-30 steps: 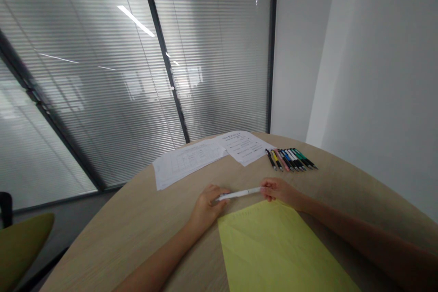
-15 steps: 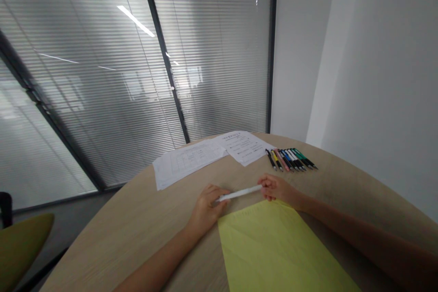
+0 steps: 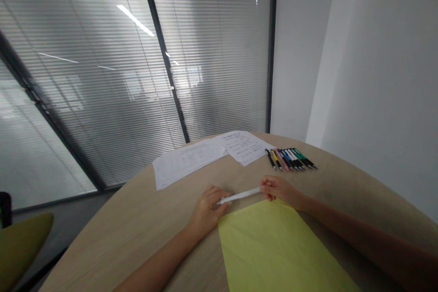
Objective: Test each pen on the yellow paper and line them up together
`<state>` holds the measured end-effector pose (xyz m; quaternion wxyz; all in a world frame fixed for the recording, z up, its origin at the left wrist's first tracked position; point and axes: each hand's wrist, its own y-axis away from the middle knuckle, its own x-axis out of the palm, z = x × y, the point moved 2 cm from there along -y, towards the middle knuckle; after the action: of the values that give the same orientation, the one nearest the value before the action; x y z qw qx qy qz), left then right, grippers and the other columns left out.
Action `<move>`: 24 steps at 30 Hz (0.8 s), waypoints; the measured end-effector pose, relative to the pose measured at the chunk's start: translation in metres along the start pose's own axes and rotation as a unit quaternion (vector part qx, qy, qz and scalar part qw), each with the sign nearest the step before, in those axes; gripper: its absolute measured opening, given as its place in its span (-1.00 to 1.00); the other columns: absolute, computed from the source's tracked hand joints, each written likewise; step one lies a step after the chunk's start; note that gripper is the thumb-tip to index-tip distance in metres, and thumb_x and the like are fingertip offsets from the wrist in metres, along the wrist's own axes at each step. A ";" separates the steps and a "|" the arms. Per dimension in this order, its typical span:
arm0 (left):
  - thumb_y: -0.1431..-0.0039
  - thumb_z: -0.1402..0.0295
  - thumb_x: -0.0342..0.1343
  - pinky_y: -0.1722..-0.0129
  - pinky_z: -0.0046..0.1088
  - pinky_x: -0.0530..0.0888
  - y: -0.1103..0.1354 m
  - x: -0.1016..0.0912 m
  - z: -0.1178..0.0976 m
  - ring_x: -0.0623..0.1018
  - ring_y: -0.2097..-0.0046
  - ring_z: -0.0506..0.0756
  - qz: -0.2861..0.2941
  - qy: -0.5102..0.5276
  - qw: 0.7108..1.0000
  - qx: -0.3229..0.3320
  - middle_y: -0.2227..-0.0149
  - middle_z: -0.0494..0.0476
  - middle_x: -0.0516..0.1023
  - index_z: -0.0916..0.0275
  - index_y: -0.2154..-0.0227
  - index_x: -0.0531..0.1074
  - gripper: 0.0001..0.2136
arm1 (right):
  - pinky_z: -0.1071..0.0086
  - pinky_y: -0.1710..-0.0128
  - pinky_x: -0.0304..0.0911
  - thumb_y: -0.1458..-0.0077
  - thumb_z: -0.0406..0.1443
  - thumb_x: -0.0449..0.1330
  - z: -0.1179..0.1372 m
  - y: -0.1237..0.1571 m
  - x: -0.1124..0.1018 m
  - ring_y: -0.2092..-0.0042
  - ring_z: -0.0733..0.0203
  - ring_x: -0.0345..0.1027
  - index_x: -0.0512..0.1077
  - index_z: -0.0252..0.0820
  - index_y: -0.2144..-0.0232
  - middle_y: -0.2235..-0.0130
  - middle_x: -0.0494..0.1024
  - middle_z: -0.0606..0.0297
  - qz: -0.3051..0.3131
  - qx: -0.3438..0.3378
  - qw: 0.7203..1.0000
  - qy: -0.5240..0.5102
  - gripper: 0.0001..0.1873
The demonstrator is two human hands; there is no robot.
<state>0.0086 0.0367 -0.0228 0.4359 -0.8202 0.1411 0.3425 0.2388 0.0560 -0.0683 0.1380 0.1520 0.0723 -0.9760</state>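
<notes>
Between my hands stretches a slim white strip point(image 3: 244, 194), which looks like rolled or folded paper; I cannot tell which. Its left end is pinched between the thumb and fingers of my left hand point(image 3: 205, 206). My right hand point(image 3: 276, 187) has its fingers curled closed round the other end, hiding that tip. The strip slants slightly, its right end farther from me. Just on the near side of it lies a large yellow sheet point(image 3: 280, 242) with faint creases, its far right corner beneath my right wrist.
A round wooden table point(image 3: 137, 232) carries everything. Printed white papers point(image 3: 191, 159) overlap near its far edge. Right of them several pens point(image 3: 290, 159) lie side by side in a row. A yellow-green chair point(image 3: 23, 246) stands at the left, and blinds point(image 3: 226, 54) cover the glass wall behind.
The strip and my right hand have shifted very slightly toward me and to the right. My left hand keeps its pinch, almost unmoved.
</notes>
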 end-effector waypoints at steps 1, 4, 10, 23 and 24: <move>-0.02 0.35 0.04 0.40 -0.41 0.36 -0.001 0.000 0.000 0.42 0.41 0.08 -0.002 0.006 1.000 -0.007 0.52 0.15 0.47 0.31 0.40 0.47 -0.84 | 0.52 0.63 0.06 0.07 -0.08 0.04 -0.001 0.000 0.000 0.63 0.42 0.16 0.24 -0.22 0.52 0.64 0.31 0.43 -0.001 -0.004 1.000 0.011 -0.70; 0.01 0.38 0.05 0.41 -0.43 0.37 -0.002 -0.001 -0.001 0.42 0.42 0.07 -0.017 0.021 0.999 -0.035 0.53 0.13 0.46 0.31 0.44 0.47 -0.86 | 0.45 0.54 0.17 -0.07 -0.11 -0.11 0.005 0.002 -0.004 0.52 0.34 0.26 0.31 -0.23 0.42 0.49 0.42 0.28 -0.040 -0.066 0.991 0.107 -0.66; 0.06 0.40 0.06 0.41 -0.44 0.36 0.000 0.003 -0.015 0.43 0.43 0.05 -0.038 0.019 0.997 -0.070 0.54 0.06 0.45 0.25 0.48 0.46 -0.91 | 0.27 0.18 0.11 -0.06 -0.24 0.02 0.049 0.024 0.007 0.14 0.15 0.23 0.32 -0.21 0.18 0.19 0.42 0.13 -0.108 -0.330 0.814 0.465 -0.72; 0.09 0.36 0.14 0.11 -0.23 0.31 0.014 0.020 -0.031 0.40 0.12 0.14 0.057 0.038 0.993 -0.092 0.16 0.20 0.43 0.26 -0.04 0.10 -0.42 | 0.36 0.45 -0.03 0.00 -0.42 0.00 0.064 0.029 0.007 0.44 0.22 0.18 0.29 -0.23 0.57 0.54 0.35 0.24 -0.183 -0.315 0.708 0.605 -0.85; 0.10 0.33 0.14 0.09 -0.22 0.30 0.016 0.021 -0.033 0.37 0.08 0.16 0.083 0.033 0.993 -0.083 0.11 0.24 0.39 0.27 -0.04 0.10 -0.41 | 0.36 0.45 -0.01 0.00 -0.40 -0.01 0.063 0.028 0.004 0.44 0.22 0.19 0.29 -0.23 0.57 0.53 0.36 0.23 -0.189 -0.303 0.728 0.585 -0.85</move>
<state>0.0300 0.0027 -0.0345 0.3319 -0.8499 0.1942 0.3604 0.2260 0.0169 -0.0128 -0.0802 0.6265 0.4577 -0.6257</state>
